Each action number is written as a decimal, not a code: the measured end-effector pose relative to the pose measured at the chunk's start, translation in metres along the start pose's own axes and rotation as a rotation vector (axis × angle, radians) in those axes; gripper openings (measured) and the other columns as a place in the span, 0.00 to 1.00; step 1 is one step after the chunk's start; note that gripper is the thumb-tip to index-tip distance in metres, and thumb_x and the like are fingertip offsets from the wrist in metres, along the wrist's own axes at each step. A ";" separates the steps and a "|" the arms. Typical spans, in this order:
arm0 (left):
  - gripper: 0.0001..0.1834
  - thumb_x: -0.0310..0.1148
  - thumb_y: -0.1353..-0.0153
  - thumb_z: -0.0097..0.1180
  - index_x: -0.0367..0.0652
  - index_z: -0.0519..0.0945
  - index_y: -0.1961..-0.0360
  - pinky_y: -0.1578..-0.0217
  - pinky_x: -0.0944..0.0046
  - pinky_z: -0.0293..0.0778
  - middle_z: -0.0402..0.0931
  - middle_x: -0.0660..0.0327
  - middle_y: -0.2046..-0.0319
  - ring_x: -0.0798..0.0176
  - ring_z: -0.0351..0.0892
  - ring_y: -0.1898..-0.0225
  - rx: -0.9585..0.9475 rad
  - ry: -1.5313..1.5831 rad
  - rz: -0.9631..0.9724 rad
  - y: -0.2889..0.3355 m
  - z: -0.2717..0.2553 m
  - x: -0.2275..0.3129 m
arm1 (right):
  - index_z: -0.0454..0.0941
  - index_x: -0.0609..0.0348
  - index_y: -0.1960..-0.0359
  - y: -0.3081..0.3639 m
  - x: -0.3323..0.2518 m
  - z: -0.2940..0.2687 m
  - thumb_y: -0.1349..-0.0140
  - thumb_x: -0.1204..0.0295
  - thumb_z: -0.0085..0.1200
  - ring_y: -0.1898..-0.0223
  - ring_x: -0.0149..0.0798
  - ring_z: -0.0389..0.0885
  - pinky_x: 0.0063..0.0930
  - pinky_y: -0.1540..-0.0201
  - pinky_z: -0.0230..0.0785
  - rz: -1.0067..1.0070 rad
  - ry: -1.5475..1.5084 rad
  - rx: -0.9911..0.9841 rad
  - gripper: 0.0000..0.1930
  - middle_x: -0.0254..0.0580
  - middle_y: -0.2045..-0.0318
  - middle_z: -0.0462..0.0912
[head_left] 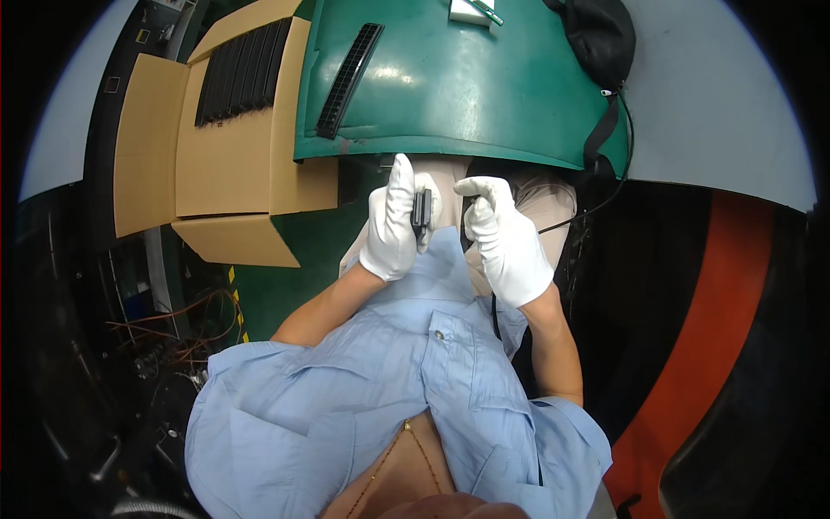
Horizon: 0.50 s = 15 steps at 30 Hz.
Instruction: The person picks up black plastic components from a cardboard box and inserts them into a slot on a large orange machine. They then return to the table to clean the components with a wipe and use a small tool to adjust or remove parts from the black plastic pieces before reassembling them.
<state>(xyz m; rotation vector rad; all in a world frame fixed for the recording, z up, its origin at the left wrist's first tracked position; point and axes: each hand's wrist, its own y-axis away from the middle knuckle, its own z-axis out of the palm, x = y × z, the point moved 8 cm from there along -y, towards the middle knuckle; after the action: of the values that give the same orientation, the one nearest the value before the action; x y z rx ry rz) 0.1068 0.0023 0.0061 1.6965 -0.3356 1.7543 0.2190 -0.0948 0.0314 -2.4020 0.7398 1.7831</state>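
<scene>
My left hand [391, 227], in a white glove, is closed around a small black rectangular part [421, 210], with the thumb pointing away from me. To its right, my right hand [506, 238], also gloved in white, has its fingers curled and the index finger bent toward the left hand. Something small and dark may sit in its pinch, too hidden to name. A gap separates the two hands. Both are above my lap, just short of the green table's [467, 104] near edge. On that table lies a long black slotted strip [350, 80], set at a slant.
An open cardboard box [223, 169] stands at the left, holding several black strips [245, 73] side by side. At the table's far side are a white block [471, 12] with a green pen-like item on it and a black bag [601, 43]. A black cable [629, 138] hangs at the right.
</scene>
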 end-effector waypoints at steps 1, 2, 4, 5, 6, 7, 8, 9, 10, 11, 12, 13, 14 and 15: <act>0.42 0.63 0.24 0.20 0.46 0.69 0.85 0.88 0.74 0.52 0.60 0.70 0.93 0.76 0.56 0.92 -0.008 -0.009 0.006 0.000 0.002 -0.001 | 0.75 0.61 0.53 -0.001 -0.002 -0.005 0.24 0.59 0.44 0.69 0.50 0.83 0.36 0.61 0.75 -0.014 0.077 0.040 0.16 0.48 0.69 0.82; 0.42 0.64 0.25 0.19 0.46 0.68 0.86 0.87 0.74 0.53 0.61 0.69 0.93 0.76 0.56 0.92 -0.042 -0.040 0.011 0.002 0.003 0.000 | 0.76 0.61 0.56 -0.002 -0.005 -0.009 0.26 0.64 0.47 0.66 0.58 0.81 0.40 0.59 0.75 -0.020 0.053 0.058 0.12 0.51 0.67 0.81; 0.43 0.65 0.25 0.19 0.46 0.68 0.86 0.86 0.74 0.54 0.61 0.69 0.93 0.76 0.57 0.91 -0.073 -0.079 0.033 0.004 0.006 0.001 | 0.76 0.61 0.58 0.001 -0.020 -0.018 0.28 0.67 0.50 0.65 0.56 0.81 0.40 0.60 0.75 -0.216 0.109 0.068 0.09 0.50 0.66 0.80; 0.43 0.65 0.25 0.18 0.46 0.68 0.86 0.86 0.74 0.54 0.61 0.69 0.92 0.76 0.57 0.90 -0.088 -0.098 0.044 0.005 0.008 0.001 | 0.76 0.60 0.59 0.003 -0.028 -0.021 0.29 0.68 0.51 0.64 0.56 0.81 0.40 0.60 0.75 -0.314 0.136 0.071 0.08 0.50 0.65 0.80; 0.43 0.65 0.25 0.18 0.46 0.68 0.86 0.85 0.74 0.54 0.61 0.69 0.92 0.76 0.57 0.90 -0.099 -0.107 0.060 0.004 0.009 0.001 | 0.75 0.60 0.62 0.004 -0.039 -0.022 0.37 0.75 0.56 0.63 0.53 0.81 0.39 0.61 0.75 -0.463 0.231 0.072 0.04 0.48 0.63 0.80; 0.43 0.64 0.25 0.18 0.46 0.69 0.86 0.85 0.74 0.55 0.61 0.69 0.92 0.76 0.57 0.89 -0.109 -0.116 0.076 0.004 0.011 0.000 | 0.75 0.60 0.62 0.005 -0.046 -0.020 0.40 0.76 0.56 0.63 0.51 0.80 0.39 0.62 0.75 -0.531 0.325 0.040 0.05 0.47 0.64 0.79; 0.43 0.64 0.25 0.17 0.46 0.69 0.86 0.84 0.74 0.55 0.61 0.69 0.92 0.76 0.57 0.89 -0.119 -0.125 0.091 0.004 0.012 0.001 | 0.75 0.59 0.62 0.007 -0.054 -0.017 0.42 0.77 0.56 0.64 0.50 0.80 0.38 0.63 0.74 -0.599 0.418 0.008 0.07 0.46 0.65 0.79; 0.43 0.64 0.25 0.17 0.46 0.69 0.86 0.84 0.74 0.55 0.61 0.69 0.92 0.76 0.57 0.89 -0.097 -0.141 0.065 0.005 0.011 -0.001 | 0.75 0.59 0.62 0.009 -0.059 -0.013 0.45 0.78 0.56 0.64 0.49 0.79 0.38 0.63 0.74 -0.670 0.511 -0.028 0.08 0.45 0.65 0.78; 0.43 0.63 0.24 0.16 0.46 0.69 0.85 0.84 0.73 0.54 0.61 0.69 0.92 0.76 0.57 0.89 -0.074 -0.158 0.038 0.007 0.011 -0.002 | 0.74 0.59 0.61 0.010 -0.060 -0.008 0.50 0.78 0.56 0.67 0.46 0.77 0.37 0.66 0.72 -0.694 0.613 -0.052 0.13 0.43 0.68 0.75; 0.43 0.63 0.24 0.16 0.46 0.69 0.85 0.83 0.73 0.54 0.62 0.69 0.92 0.77 0.56 0.88 -0.051 -0.175 0.012 0.009 0.010 -0.004 | 0.74 0.59 0.61 0.011 -0.060 -0.006 0.50 0.78 0.55 0.67 0.46 0.76 0.37 0.67 0.71 -0.727 0.613 -0.072 0.13 0.43 0.68 0.75; 0.42 0.60 0.23 0.18 0.45 0.70 0.84 0.83 0.71 0.55 0.62 0.69 0.91 0.75 0.56 0.88 -0.081 -0.146 0.020 0.010 0.012 -0.002 | 0.74 0.59 0.61 0.011 -0.059 -0.005 0.49 0.78 0.55 0.68 0.46 0.76 0.37 0.67 0.71 -0.756 0.613 -0.089 0.12 0.43 0.69 0.74; 0.41 0.57 0.22 0.19 0.43 0.72 0.83 0.82 0.69 0.56 0.62 0.68 0.90 0.74 0.57 0.87 -0.110 -0.116 0.028 0.012 0.012 -0.001 | 0.74 0.60 0.60 0.013 -0.059 -0.003 0.49 0.77 0.55 0.69 0.45 0.75 0.37 0.68 0.70 -0.786 0.613 -0.107 0.12 0.43 0.70 0.73; 0.40 0.54 0.20 0.21 0.41 0.73 0.81 0.81 0.68 0.57 0.62 0.67 0.89 0.73 0.57 0.86 -0.138 -0.087 0.036 0.013 0.012 0.001 | 0.74 0.60 0.61 0.015 -0.059 -0.003 0.48 0.77 0.55 0.69 0.45 0.75 0.36 0.68 0.70 -0.790 0.641 -0.109 0.12 0.42 0.70 0.73; 0.40 0.54 0.20 0.21 0.41 0.73 0.81 0.81 0.68 0.57 0.62 0.67 0.89 0.73 0.57 0.86 -0.152 -0.099 0.036 0.014 0.012 0.000 | 0.74 0.60 0.61 0.018 -0.059 -0.001 0.48 0.76 0.54 0.69 0.44 0.75 0.36 0.68 0.69 -0.796 0.668 -0.114 0.11 0.42 0.71 0.72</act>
<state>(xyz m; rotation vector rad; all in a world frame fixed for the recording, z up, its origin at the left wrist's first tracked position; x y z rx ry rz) 0.1080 -0.0156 0.0115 1.6798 -0.5328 1.6303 0.1999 -0.0909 0.0895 -2.7722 -0.3208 0.7397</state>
